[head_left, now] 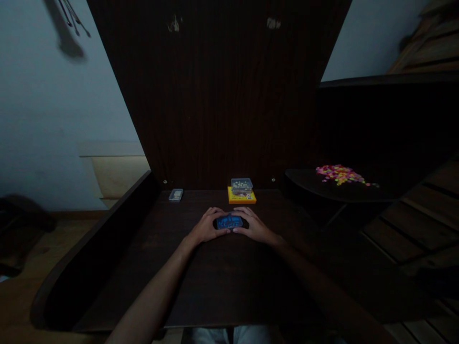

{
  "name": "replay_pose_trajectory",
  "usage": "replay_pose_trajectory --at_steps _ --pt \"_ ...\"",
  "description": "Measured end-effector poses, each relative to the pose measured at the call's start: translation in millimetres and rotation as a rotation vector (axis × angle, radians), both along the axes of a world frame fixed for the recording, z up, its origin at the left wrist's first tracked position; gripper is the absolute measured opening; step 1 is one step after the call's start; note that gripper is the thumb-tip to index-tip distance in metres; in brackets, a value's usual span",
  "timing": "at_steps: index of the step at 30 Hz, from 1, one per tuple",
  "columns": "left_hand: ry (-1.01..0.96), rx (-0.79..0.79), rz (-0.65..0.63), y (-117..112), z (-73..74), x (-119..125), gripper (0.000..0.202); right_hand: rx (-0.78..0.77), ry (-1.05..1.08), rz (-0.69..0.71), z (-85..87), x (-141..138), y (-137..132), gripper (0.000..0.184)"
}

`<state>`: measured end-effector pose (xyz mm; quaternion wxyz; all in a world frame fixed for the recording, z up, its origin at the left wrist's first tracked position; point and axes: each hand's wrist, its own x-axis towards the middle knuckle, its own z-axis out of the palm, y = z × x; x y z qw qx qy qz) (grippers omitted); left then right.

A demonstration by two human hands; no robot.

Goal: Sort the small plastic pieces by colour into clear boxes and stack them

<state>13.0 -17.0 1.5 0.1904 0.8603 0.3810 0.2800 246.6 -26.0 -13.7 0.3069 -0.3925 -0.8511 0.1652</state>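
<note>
A small flat box (pixel 229 221), which looks like clear plastic with blue pieces inside, lies on the dark wooden desk (pixel 229 267) in front of me. My left hand (pixel 209 225) grips its left end, thumb along the near edge and fingers along the far edge. At the right end my right hand (pixel 253 226) holds it in the same way. The thumbs and fingertips of both hands nearly meet around the box, and its ends are partly hidden. Dim light keeps me from making out the single pieces.
Behind my hands, a clear box of pale pieces (pixel 241 185) sits on an orange-yellow box (pixel 242 199) by the back panel. A smaller clear case (pixel 176 195) is at back left. Colourful small pieces (pixel 340 175) are heaped on a side shelf (pixel 315 188). A raised side board (pixel 96 239) bounds the left.
</note>
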Motion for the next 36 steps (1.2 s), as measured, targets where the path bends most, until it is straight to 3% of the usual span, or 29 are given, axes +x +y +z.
replay_pose_trajectory --at_steps 5,13,19,24,29,36 --pt "-0.061 0.0 0.015 -0.3 0.4 5.6 0.052 0.085 -0.045 0.005 3.9 -3.8 -5.7 0.039" --pt "-0.108 0.023 0.099 2.4 4.5 -0.6 0.066 0.178 -0.054 -0.053 16.0 -4.8 -0.1 0.039" --pt "-0.147 0.172 0.398 20.1 2.4 -23.0 0.03 0.255 -0.007 -0.164 40.0 11.2 33.5 0.033" --pt "-0.033 0.249 0.667 36.8 -2.3 -47.3 0.032 0.338 0.013 -0.251 60.5 31.9 76.0 0.033" --pt "0.072 0.131 0.906 44.4 -4.7 -60.6 0.05 0.309 0.004 -0.272 55.4 45.9 104.5 0.03" --pt "0.079 0.084 0.951 51.2 -8.9 -62.9 0.048 0.278 0.004 -0.221 41.6 50.6 115.3 0.03"
